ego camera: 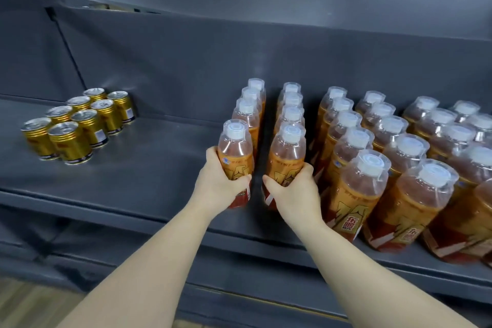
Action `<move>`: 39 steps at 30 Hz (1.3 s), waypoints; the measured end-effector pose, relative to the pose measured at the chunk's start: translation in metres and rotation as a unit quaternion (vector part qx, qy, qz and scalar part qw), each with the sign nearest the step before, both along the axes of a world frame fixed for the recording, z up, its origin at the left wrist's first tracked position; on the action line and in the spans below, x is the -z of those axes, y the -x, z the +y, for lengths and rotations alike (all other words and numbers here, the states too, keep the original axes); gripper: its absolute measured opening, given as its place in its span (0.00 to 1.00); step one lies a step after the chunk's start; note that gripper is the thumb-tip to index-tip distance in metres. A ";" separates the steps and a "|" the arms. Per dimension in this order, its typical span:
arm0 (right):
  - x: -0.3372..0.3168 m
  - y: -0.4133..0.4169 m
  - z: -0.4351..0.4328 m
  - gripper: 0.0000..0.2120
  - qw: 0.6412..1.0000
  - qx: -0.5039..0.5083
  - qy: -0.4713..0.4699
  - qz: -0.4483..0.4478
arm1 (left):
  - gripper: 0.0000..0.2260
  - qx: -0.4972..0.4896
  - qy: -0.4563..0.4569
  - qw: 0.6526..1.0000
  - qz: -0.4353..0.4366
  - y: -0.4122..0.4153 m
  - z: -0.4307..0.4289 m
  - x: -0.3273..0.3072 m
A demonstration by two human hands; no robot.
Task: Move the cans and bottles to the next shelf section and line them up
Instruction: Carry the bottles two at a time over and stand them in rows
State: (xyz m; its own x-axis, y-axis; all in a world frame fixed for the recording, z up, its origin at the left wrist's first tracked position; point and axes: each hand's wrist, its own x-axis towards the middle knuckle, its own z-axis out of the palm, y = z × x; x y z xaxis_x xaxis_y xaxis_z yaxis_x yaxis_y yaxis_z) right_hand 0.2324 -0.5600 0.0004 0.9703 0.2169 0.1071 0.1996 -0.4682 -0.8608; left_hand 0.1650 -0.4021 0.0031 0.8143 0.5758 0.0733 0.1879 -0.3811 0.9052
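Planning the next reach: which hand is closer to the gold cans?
Left. The left hand grips a bottle right of the gold cans; the right hand, gripping a second bottle, is farther right.

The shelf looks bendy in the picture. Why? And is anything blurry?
Head view: the wide-angle lens bows the shelf; the nearest bottles on the right look soft and stretched; a pale glare patch sits on the back panel; the can tops shine.
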 end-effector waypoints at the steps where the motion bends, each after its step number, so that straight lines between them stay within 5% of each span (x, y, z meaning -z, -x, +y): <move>1: 0.000 0.001 0.001 0.24 1.000 0.011 0.000 -0.005 | 0.32 0.015 0.003 1.000 -0.001 -0.003 0.003 0.001; 19: 0.015 0.008 0.015 0.35 0.996 0.083 0.013 -0.018 | 0.43 0.077 -0.040 0.996 0.016 -0.006 0.021 0.013; 39: 0.020 -0.006 0.020 0.36 0.997 0.074 0.028 -0.021 | 0.38 0.081 -0.008 0.996 0.026 -0.020 0.026 0.017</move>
State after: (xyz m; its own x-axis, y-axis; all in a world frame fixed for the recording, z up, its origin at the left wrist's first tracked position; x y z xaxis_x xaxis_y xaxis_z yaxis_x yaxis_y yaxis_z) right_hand 0.2387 -0.5396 -0.0193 0.9872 0.0774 0.1397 0.1593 -0.5418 -0.8253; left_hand 0.1855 -0.3762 -0.0143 0.8993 0.4358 0.0363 0.1702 -0.4253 0.8889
